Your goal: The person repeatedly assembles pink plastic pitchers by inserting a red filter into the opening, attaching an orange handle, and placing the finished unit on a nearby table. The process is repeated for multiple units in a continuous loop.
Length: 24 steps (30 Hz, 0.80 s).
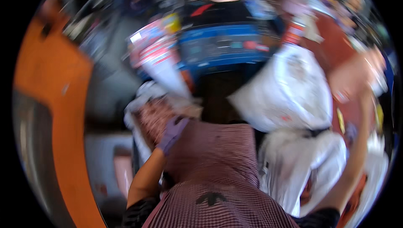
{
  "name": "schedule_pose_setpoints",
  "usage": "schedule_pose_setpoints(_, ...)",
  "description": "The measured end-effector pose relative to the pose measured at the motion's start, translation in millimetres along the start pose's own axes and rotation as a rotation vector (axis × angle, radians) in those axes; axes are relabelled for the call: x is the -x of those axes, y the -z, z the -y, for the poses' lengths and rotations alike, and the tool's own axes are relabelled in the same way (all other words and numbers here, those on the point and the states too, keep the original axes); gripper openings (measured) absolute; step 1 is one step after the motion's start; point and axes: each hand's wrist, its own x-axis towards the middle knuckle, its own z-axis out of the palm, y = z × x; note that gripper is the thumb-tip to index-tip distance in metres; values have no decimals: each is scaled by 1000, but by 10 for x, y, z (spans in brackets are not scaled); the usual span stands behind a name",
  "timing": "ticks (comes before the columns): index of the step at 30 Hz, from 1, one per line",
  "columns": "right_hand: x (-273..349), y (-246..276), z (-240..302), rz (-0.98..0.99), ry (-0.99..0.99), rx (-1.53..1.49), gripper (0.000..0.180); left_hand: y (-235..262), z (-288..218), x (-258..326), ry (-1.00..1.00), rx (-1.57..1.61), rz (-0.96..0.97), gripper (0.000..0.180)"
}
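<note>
The whole view is smeared by motion, so fine detail is not readable. The left hand point(172, 132), in a purple glove, is lying on the upper left edge of a red-and-white checked cloth point(214, 160) that is spreading over the person's front. The gloved fingers are pointing up and to the right and resting flat on the cloth; whether the grip is closing on the fabric or only pressing on it, I cannot tell. Just above and to the left of that hand a mottled reddish-brown mass point(154, 116) is sitting in pale wrapping, touching or nearly touching the fingertips.

The right hand point(351, 132) is reaching out far to the right of the checked cloth, the bare forearm running up from the lower edge. It is too blurred to show whether its grip is open or closed, or whether it is holding anything. Between that arm and the cloth a white sack point(306, 173) is bulging, and above it a larger white bag point(289, 89) is lying tilted.

Above the cloth a blue printed box point(222, 45) is standing, with a red-and-white striped package point(153, 53) to its left. Far left of the cloth an orange surface point(54, 85) is curving along the rim
</note>
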Motion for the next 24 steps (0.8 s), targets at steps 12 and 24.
schedule_pose_setpoints(12, -1034, -923, -351, 136, -40, -198, 35, 1015, 1880, 1182, 566, -203, -823, 32)
schedule_pose_setpoints(24, -1100, -848, 301, 227, -73, -485, 36, 2341, 4349, 2455, 888, -650, -455, 60)
